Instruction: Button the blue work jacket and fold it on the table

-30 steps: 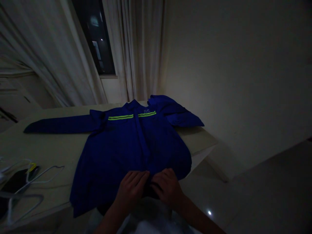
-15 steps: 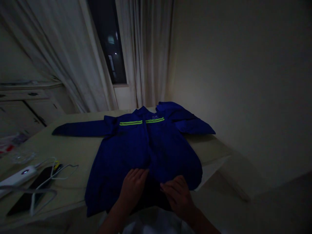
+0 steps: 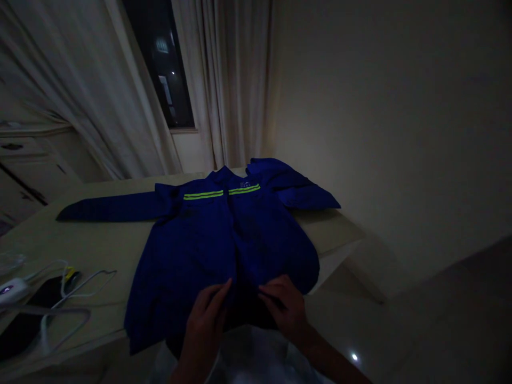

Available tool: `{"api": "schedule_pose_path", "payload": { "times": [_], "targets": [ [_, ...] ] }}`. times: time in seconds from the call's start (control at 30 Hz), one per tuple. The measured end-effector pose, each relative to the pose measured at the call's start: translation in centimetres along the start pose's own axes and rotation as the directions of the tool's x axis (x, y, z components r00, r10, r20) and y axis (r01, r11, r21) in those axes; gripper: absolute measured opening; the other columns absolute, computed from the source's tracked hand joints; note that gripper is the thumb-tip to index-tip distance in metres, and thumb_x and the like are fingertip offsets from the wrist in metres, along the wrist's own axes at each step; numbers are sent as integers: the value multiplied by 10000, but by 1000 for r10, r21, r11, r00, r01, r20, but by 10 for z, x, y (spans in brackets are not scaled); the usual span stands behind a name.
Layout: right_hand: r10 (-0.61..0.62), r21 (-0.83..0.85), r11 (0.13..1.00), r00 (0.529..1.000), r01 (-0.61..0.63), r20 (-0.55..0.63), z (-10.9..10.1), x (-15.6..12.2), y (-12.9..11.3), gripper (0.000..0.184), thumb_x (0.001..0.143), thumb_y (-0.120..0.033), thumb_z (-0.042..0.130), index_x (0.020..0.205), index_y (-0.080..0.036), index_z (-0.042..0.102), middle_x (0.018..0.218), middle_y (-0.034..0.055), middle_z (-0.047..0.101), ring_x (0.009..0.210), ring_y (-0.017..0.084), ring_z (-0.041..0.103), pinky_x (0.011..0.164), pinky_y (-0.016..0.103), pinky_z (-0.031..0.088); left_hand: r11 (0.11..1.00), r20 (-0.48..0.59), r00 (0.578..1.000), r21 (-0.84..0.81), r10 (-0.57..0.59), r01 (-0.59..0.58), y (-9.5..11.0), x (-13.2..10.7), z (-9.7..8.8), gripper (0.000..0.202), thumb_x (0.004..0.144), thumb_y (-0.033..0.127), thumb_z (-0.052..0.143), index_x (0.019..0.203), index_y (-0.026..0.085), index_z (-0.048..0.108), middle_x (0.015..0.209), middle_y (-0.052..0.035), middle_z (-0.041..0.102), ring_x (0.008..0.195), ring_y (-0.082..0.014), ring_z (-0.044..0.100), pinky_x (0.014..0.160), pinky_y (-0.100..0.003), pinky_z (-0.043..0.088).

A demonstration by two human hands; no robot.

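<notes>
Lying front side up on the pale bench (image 3: 100, 240), the blue jacket (image 3: 192, 240) points its collar (image 3: 224, 175) at the curtains (image 3: 236, 96) and its hem (image 3: 147, 344) past the near edge; the long axis of its body thus runs near to far. One sleeve (image 3: 112, 208) extends straight to the left, the other (image 3: 302, 192) lies bent to the right. At the lower front opening, the fingers of the left hand (image 3: 206, 314) pinch one edge, and those of the right hand (image 3: 286, 306) pinch the opposite edge (dim light hides how much cloth is gripped). Judging by its creases, the cloth should handle as soft, limp and fairly light, not fragile; shoulders and hem corners would offer sound holds.
</notes>
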State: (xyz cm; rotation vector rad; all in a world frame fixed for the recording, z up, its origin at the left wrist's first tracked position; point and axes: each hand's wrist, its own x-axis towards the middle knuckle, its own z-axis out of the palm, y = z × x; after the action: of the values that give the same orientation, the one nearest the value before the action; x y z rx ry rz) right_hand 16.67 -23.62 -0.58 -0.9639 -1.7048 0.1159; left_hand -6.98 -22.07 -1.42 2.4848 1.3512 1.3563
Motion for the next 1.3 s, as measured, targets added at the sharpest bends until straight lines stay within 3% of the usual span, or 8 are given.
{"api": "schedule_pose_path", "payload": {
  "times": [0.07, 0.13, 0.23, 0.53, 0.8, 1.0, 1.17, 1.3],
  "targets": [
    [-53, -20, 998, 998, 54, 37, 1, -1, 0, 179, 977, -189, 708, 1145, -249, 728, 926, 36, 742, 830, 186, 662, 749, 342, 498, 981, 51, 980, 10, 192, -193, 3, 3, 4, 370, 1040, 123, 433, 1333, 191, 648, 1115, -63, 753, 1006, -171, 698, 887, -313, 543],
    [-107, -48, 993, 991, 111, 76, 1, -3, 1, 172, 986, -199, 698, 1144, -256, 733, 921, 30, 749, 809, 183, 648, 737, 347, 475, 956, 56, 956, 23, 289, -291, 6, 9, 8, 306, 1041, 116, 441, 1197, 180, 697, 1143, -69, 769, 1000, -184, 695, 866, -331, 508],
    [-130, -71, 988, 985, 139, 117, 1, -5, 1, 153, 996, -195, 681, 1126, -254, 734, 913, 22, 750, 786, 175, 637, 732, 354, 451, 959, 63, 958, 29, 279, -281, 10, 18, 9, 264, 1060, 176, 464, 1113, 200, 722, 1134, -63, 775, 938, -186, 682, 796, -339, 459],
    [-145, -84, 984, 981, 157, 125, 2, -4, 0, 122, 999, -177, 684, 1103, -227, 723, 915, 15, 749, 800, 153, 627, 750, 351, 424, 959, 93, 955, 3, 283, -285, 12, 21, 7, 276, 1073, 215, 458, 1159, 191, 719, 1020, -60, 768, 882, -192, 644, 793, -366, 409],
    [-173, -285, 924, 944, 254, 280, 4, 1, -8, 163, 1032, -155, 602, 991, -228, 741, 815, 16, 729, 719, 160, 581, 715, 358, 378, 900, 126, 904, 108, 409, -423, 10, 21, 7, 338, 1079, 172, 372, 1192, 136, 689, 997, -79, 764, 860, -200, 639, 798, -382, 434],
    [27, -257, 965, 959, 48, 282, 9, 3, -8, 199, 1062, -270, 589, 927, -226, 728, 844, 22, 722, 787, 165, 613, 747, 354, 387, 878, 109, 879, 80, 463, -472, 10, 19, 4, 314, 1058, 121, 399, 1232, 109, 660, 969, -81, 761, 838, -198, 643, 791, -360, 464],
    [-39, -253, 957, 929, 140, 368, 8, 0, -3, 232, 1064, -288, 590, 888, -213, 722, 827, 19, 717, 769, 159, 596, 741, 352, 364, 913, 103, 910, 35, 401, -407, 9, 14, 7, 286, 1065, 134, 395, 1129, 130, 674, 939, -68, 760, 824, -184, 651, 768, -354, 465],
    [-54, -284, 944, 930, 166, 363, 10, 1, -1, 291, 1084, -251, 536, 863, -202, 719, 789, 20, 704, 753, 156, 585, 727, 352, 356, 901, 79, 897, -32, 434, -433, 11, 8, 9, 266, 1047, 111, 416, 1082, 161, 675, 951, -64, 756, 849, -182, 662, 766, -346, 484]
  ]
}}
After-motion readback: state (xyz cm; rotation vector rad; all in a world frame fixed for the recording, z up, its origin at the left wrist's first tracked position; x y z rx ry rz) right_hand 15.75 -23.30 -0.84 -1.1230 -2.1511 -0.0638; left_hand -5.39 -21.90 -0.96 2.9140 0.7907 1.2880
